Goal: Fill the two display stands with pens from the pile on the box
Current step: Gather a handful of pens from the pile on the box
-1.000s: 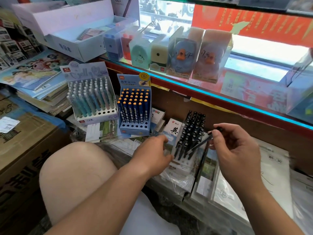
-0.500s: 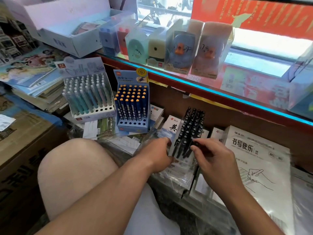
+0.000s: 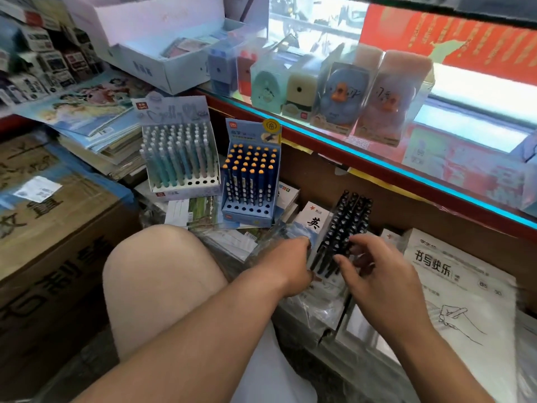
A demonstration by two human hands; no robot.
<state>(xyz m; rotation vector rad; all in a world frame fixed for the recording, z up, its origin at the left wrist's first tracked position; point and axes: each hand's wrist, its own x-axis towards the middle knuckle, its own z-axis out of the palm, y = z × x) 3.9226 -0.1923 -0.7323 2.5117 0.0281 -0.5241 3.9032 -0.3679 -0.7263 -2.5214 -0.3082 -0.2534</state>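
Note:
A stand of black pens leans on the packets under the counter. My left hand grips its lower left side, the fingertips hidden behind it. My right hand hovers over the stand's lower rows, fingers loosely bent and spread, tips touching the pens, nothing plainly held. To the left stand a blue stand of blue pens with orange caps, its front holes bare, and a white stand of pastel pens, also with bare front holes.
A glass counter edge with boxed sharpeners runs above. Wrapped exercise books lie at the right, a cardboard box at the left. My knee is in front. A dark pen-like stick lies among plastic packets.
My right hand brought a black pen down from mid-air to the black stand. It now rests over the pens without it. The left hand stayed at the stand.

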